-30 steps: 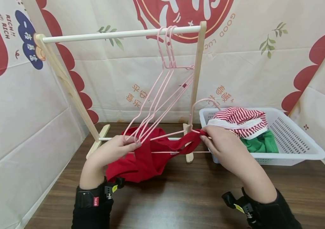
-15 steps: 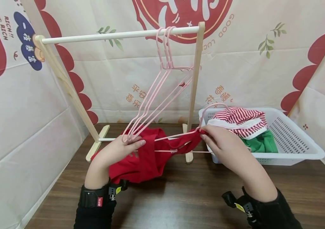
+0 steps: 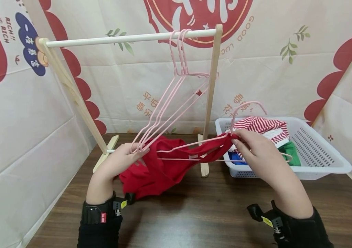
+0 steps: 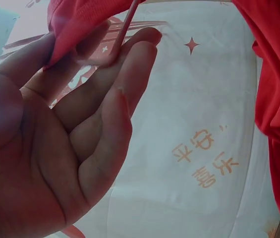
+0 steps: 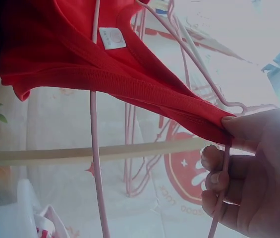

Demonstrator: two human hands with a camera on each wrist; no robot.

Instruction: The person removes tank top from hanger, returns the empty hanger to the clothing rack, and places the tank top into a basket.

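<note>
A red garment is stretched between both hands above the wooden table. A pink wire hanger runs through its neckline, with the hook up over the basket. My left hand pinches the garment's left edge together with the hanger's tip. In the left wrist view the red fabric lies between thumb and fingers. My right hand pinches the collar and the hanger's neck. In the right wrist view the thumb presses the red neckline, and the hanger wire passes through the garment.
A small wooden rack with a white rod stands behind the hands, three pink hangers hooked near its right post. A white basket at the right holds a red-striped garment, a green one and a blue one.
My right hand has moved right and slightly up with the hanger and collar; the hook now stands over the basket. The garment is pulled tauter. My left hand has risen a little.
</note>
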